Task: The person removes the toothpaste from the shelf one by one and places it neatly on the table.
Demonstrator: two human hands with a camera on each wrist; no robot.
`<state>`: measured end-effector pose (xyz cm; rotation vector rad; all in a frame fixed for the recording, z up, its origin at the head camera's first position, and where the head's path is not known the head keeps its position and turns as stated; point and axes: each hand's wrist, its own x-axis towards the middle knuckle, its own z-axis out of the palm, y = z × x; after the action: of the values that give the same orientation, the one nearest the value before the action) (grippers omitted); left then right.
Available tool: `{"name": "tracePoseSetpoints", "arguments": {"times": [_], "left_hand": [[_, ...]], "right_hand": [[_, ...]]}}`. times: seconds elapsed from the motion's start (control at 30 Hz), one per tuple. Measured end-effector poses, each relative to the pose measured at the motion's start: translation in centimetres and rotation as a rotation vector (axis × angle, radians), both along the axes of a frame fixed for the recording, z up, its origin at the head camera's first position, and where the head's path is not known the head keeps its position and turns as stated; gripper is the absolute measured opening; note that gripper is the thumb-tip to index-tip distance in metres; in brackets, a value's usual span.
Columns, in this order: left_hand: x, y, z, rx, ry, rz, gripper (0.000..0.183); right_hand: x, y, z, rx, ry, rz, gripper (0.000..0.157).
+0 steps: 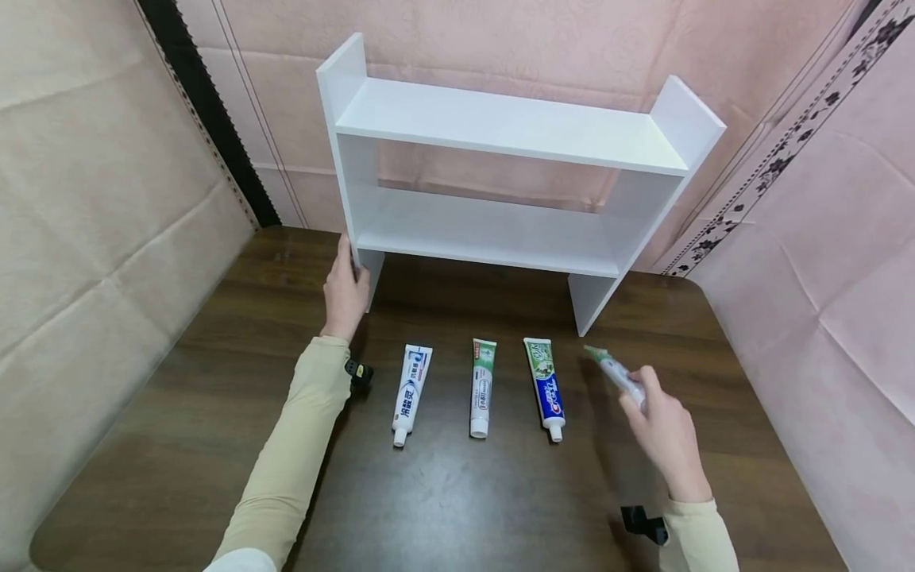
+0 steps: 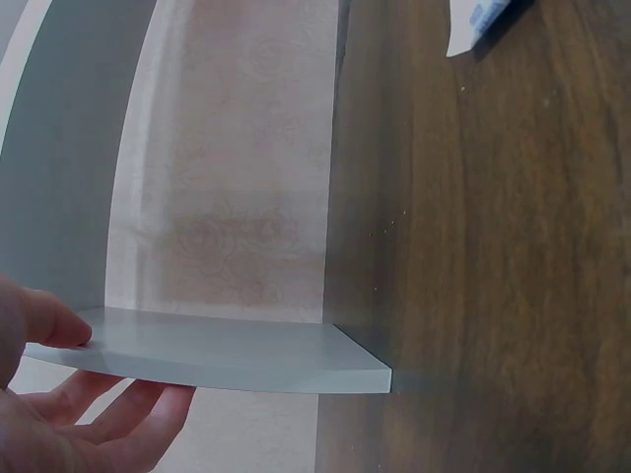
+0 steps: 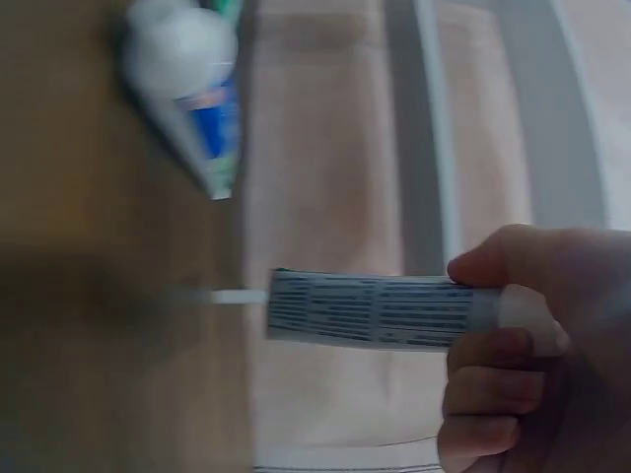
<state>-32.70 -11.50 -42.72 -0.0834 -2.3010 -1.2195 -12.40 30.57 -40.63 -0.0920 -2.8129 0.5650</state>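
My left hand [image 1: 346, 291] grips the left side panel of a white two-tier shelf [image 1: 493, 230] near its foot. In the left wrist view the thumb [image 2: 54, 320] lies on one face of the panel and the fingers on the other. Over the table's right part, my right hand [image 1: 665, 429] holds a toothpaste tube [image 1: 620, 376] by its cap end, crimped end pointing toward the shelf. Fine print covers the face of this tube [image 3: 370, 310] in the right wrist view. Three tubes lie on the table: a white-and-blue one [image 1: 412, 389], a white-and-green one [image 1: 482, 389] and a blue-and-green one [image 1: 545, 385].
The shelf stands at the back of a dark wooden table [image 1: 443, 500], before a pink cloth backdrop [image 1: 515, 40]. Cloth panels also rise at the left [image 1: 93, 238] and right [image 1: 836, 254]. Both boards of the shelf are bare.
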Motion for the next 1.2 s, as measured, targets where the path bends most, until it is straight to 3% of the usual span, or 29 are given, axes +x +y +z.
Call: {"name": "tracePoseSetpoints", "arguments": {"times": [0.1,0.2,0.4,0.77,0.83,0.97,1.07,1.2], "left_hand": [[0.2,-0.1,0.1,-0.003,0.0,0.001,0.07],[0.3,-0.2,0.2,-0.002,0.004,0.005,0.07],[0.3,-0.4,0.3,0.0,0.002,0.015,0.071],[1.0,-0.5,0.0,0.005,-0.018,0.029,0.073],[1.0,-0.6,0.0,0.004,-0.018,0.027,0.072],[1.2,-0.6,0.3,-0.001,-0.048,-0.004,0.071],[2.3,-0.7,0.7,-0.032,-0.135,-0.037,0.073],[4.4,-0.5,1.2,-0.175,-0.274,-0.037,0.079]], "right_hand": [[0.4,0.2,-1.3,0.018,-0.102,0.016,0.028],[0.6,0.2,-1.9,0.021,-0.129,0.014,0.029],[0.5,-0.2,-2.5,0.045,-0.159,-0.003,0.035],[1.2,-0.5,-3.1,0.1,-0.412,0.009,0.049],[1.2,-0.5,-3.2,0.109,-0.404,0.016,0.047],[1.2,-0.5,-3.3,0.145,-0.295,0.031,0.042],[1.3,-0.5,-3.5,0.168,-0.228,0.049,0.04],[1.3,-0.7,-3.7,0.165,-0.152,0.054,0.046]]}}
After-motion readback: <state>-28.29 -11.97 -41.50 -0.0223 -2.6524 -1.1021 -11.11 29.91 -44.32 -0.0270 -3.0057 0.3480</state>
